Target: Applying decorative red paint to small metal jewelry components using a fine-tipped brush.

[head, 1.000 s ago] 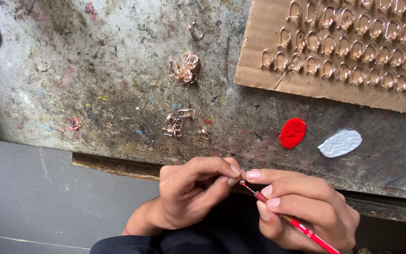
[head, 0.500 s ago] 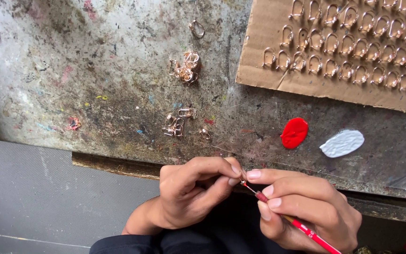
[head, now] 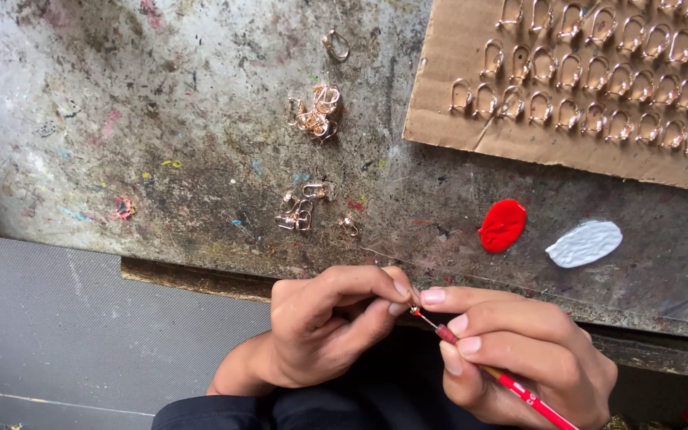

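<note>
The stained workbench (head: 161, 119) filled most of the view, with a sheet of cardboard (head: 471, 131) at its upper right carrying rows of small gold-coloured rings (head: 591, 80). Nearer the front edge lay a blob of red paint (head: 502, 225) and, just beside it, a blob of white paint (head: 584, 244); two loose heaps of rings (head: 314, 115) sat further left. Below the bench edge the left hand (head: 320, 330) was closed narrowly, thumb and forefinger pinched on a tiny metal piece (head: 411, 306), and the right hand (head: 519, 350) held a thin red paintbrush (head: 511, 385) like a pen, its tip touching that piece. The piece looked very light, stiff and probably slick, easy to drop or flick away, so a fingertip pinch at its edges, clear of the face under the brush, seemed the sound hold. The brush looked light and slender, best gripped low near the bristles for control. The piece was almost wholly hidden by the fingertips, so its shape could not be made out; the brush's far end ran out of the picture, and the cardboard was cut off at the top and right.
</note>
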